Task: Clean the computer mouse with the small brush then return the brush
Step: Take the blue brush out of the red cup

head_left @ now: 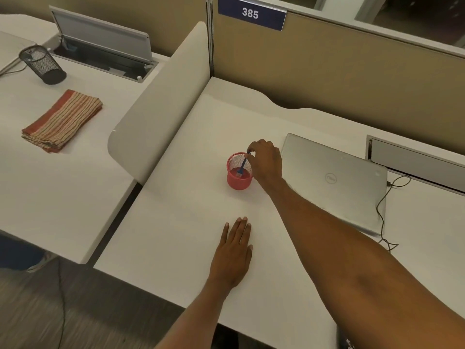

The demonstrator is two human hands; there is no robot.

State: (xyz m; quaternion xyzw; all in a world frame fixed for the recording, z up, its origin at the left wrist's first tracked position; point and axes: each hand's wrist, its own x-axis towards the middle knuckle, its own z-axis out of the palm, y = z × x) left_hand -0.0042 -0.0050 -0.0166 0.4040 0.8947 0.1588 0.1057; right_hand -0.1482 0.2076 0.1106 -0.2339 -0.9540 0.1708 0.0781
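Two hands showed: my right hand [266, 162] pinched the handle top of the small brush [243, 166], its bristles down inside the red mesh cup [237, 183] at the middle of the counter [181, 222]. My left hand [232, 255] lay flat, holding nothing, nearer the front edge. No mouse was in sight, so I couldn't judge whether I was fetching the brush or returning it.

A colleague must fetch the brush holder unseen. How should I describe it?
On the white desk below the 385 sign, look left of the closed silver laptop. The red mesh cup stands there, a blue brush inside; the other mesh cup is black, on the next desk.
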